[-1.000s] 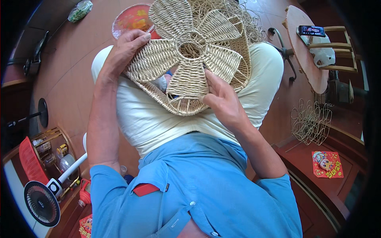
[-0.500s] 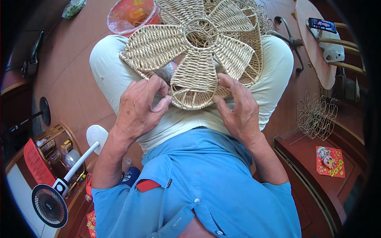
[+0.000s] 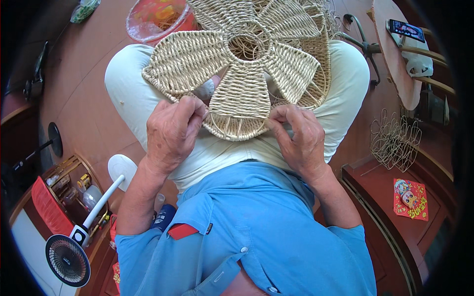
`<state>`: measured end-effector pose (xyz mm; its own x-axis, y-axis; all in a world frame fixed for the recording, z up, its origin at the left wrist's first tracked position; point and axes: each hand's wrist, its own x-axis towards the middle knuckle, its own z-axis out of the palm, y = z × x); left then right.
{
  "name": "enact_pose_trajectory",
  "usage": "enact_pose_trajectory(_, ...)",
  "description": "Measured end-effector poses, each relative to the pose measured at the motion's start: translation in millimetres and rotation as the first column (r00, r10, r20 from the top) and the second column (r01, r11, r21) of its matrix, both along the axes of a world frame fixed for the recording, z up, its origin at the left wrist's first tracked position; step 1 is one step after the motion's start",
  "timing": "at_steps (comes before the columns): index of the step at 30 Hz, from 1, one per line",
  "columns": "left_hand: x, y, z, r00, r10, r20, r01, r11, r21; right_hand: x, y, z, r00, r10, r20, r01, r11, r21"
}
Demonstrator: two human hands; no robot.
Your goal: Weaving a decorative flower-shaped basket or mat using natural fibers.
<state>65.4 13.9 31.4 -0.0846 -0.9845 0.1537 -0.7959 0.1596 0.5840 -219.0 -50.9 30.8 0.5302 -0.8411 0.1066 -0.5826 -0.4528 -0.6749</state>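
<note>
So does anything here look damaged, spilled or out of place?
Nothing looks spilled or plainly broken. One odd spot: on the woven flower, the petal nearest the blue shirt ends in bare, gappy strands, unlike the tight weave above them.

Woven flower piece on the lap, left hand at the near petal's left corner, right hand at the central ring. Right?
Not quite: the right hand is at the near petal's right corner, as the head view shows. The left hand and woven flower piece are as you said.
</note>
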Motion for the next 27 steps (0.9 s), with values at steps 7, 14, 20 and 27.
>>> enact_pose_trajectory(7,-5,7,-18,0.996,0.070,0.063,-0.070,0.998,-0.006,-10,2,-24,0.996,-0.023,0.090,0.026,0.999,-0.028)
enact_pose_trajectory(14,4,9,-17,0.903,0.237,-0.358,-0.101,0.928,0.359,-25,2,-20,0.965,-0.077,0.249,0.137,0.963,-0.232)
enact_pose_trajectory(20,24,2,-6,0.865,0.211,-0.455,-0.019,0.920,0.391,-118,5,-41,0.799,-0.508,0.321,0.591,0.760,-0.269)
enact_pose_trajectory(27,58,-22,11,0.908,0.240,-0.344,-0.191,0.967,0.171,-266,-3,-205,-0.297,-0.953,-0.056,0.441,-0.189,0.878)
